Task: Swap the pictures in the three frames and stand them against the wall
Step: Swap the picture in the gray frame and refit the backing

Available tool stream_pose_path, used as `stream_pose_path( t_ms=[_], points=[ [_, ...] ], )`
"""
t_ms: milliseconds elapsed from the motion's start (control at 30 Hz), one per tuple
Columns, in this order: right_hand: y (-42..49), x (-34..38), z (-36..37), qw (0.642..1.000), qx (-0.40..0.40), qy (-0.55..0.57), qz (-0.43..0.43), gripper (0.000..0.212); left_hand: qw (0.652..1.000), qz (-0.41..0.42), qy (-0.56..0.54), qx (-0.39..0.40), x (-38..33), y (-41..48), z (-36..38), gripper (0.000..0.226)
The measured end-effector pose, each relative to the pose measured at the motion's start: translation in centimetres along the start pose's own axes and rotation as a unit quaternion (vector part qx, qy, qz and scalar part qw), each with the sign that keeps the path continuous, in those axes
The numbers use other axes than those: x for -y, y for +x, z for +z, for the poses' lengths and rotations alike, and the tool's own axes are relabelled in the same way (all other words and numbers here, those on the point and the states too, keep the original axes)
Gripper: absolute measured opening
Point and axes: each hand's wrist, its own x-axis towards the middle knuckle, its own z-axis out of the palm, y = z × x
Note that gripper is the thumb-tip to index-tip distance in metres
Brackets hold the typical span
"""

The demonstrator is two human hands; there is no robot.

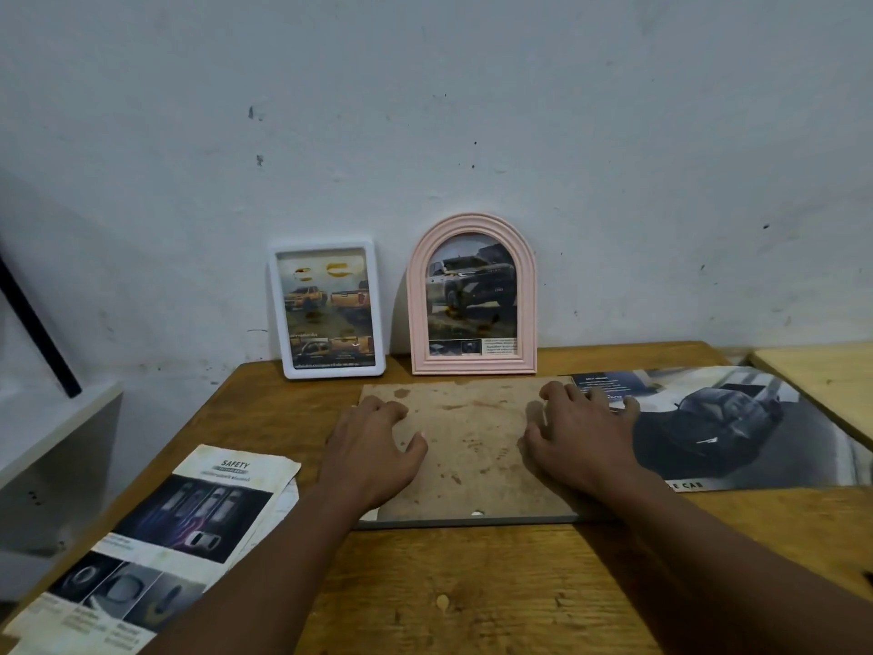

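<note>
A third frame (465, 446) lies face down on the wooden table (472, 598), its brown stained backing board up. My left hand (373, 446) rests on the board's left edge with fingers bent. My right hand (578, 437) presses on its right edge, fingers spread. A white rectangular frame (327, 308) with orange pickup trucks leans on the wall (425, 111). Beside it a pink arched frame (472, 295) with a dark pickup also leans upright.
A dark car poster (737, 427) lies flat to the right, partly under my right hand. A creased "Safety" brochure page (156, 541) lies at front left. A white shelf (52, 446) stands left of the table, and another wooden surface (822, 385) at far right.
</note>
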Motion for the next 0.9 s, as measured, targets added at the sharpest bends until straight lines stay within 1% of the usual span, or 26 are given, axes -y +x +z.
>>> stream_pose_path(
  t_ms=[100, 167, 233, 300, 367, 467, 500, 567, 667, 800, 900],
  points=[
    [1.0, -0.5, -0.1, 0.999, -0.004, 0.036, -0.015, 0.057, 1.0, -0.007, 0.005, 0.005, -0.6, 0.7, -0.6, 0.061],
    [1.7, -0.5, -0.1, 0.998, -0.003, 0.058, -0.029, 0.062, 0.998, -0.006, 0.057, 0.027, -0.9, 1.6, -1.1, 0.064],
    [2.3, -0.5, 0.2, 0.996, 0.024, 0.076, -0.044, 0.065, 0.996, 0.014, 0.084, 0.03, -1.1, 2.5, -1.3, 0.068],
    [2.8, -0.5, 0.4, 0.994, 0.048, 0.083, -0.053, 0.058, 0.996, 0.028, 0.076, 0.025, -0.9, 3.3, -1.4, 0.068],
    [2.9, -0.8, 0.5, 0.994, 0.032, 0.083, -0.058, 0.053, 0.996, 0.033, 0.057, 0.057, -0.6, 3.9, -1.2, 0.074],
    [3.1, -1.2, 0.7, 0.995, 0.014, 0.075, -0.061, 0.054, 0.991, 0.041, 0.046, 0.119, -0.5, 4.4, -0.4, 0.078],
    [3.3, -1.4, 0.7, 0.996, 0.008, 0.068, -0.061, 0.056, 0.991, 0.041, 0.038, 0.12, -0.6, 4.5, -0.1, 0.077],
    [3.8, -1.5, 0.7, 0.997, -0.001, 0.046, -0.059, 0.064, 0.995, 0.041, 0.012, 0.093, -0.5, 4.6, 0.2, 0.077],
    [4.3, -1.7, 0.6, 0.998, 0.01, 0.03, -0.059, 0.076, 0.997, 0.054, -0.014, 0.059, -0.3, 4.7, 0.3, 0.072],
    [4.6, -1.7, 1.1, 0.995, 0.033, 0.043, -0.081, 0.075, 0.997, 0.059, 0.012, 0.039, -0.4, 4.2, 0.6, 0.068],
    [4.6, -1.7, 1.2, 0.995, 0.029, 0.051, -0.082, 0.068, 0.996, 0.063, 0.039, 0.039, -0.8, 4.0, 0.3, 0.065]
  ],
)
